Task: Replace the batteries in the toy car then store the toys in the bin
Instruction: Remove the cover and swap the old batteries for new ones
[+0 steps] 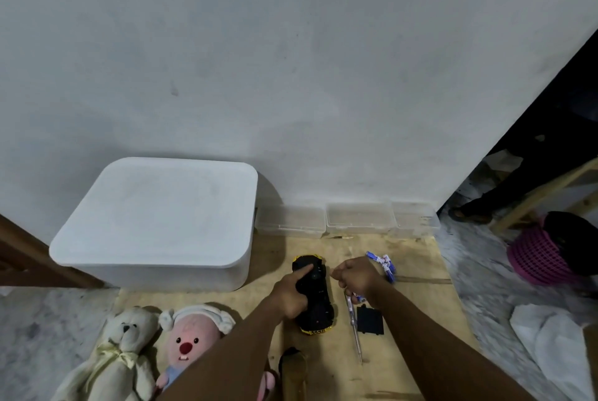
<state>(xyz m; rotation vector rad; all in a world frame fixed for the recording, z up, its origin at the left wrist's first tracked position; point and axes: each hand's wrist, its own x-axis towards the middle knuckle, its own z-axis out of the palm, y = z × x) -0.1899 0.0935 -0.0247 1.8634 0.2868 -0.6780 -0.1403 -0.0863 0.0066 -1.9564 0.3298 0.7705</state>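
Nearest you, at six o'clock, your left hand [293,293] clamps the upturned toy car [314,295], right hand [354,274] curled shut at three o'clock, on what I cannot tell; battery cover [370,319] off, batteries [383,263] waiting, bin [155,222] lidded at ten o'clock, plush toys [155,349] unstored.

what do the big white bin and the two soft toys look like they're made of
The white bin looks like matte, opaque moulded plastic: smooth lid, rounded corners, no shine. The cream bear and pink plush look like fuzzy fabric over stuffing; the bear's bow looks like satin ribbon, though that is uncertain.
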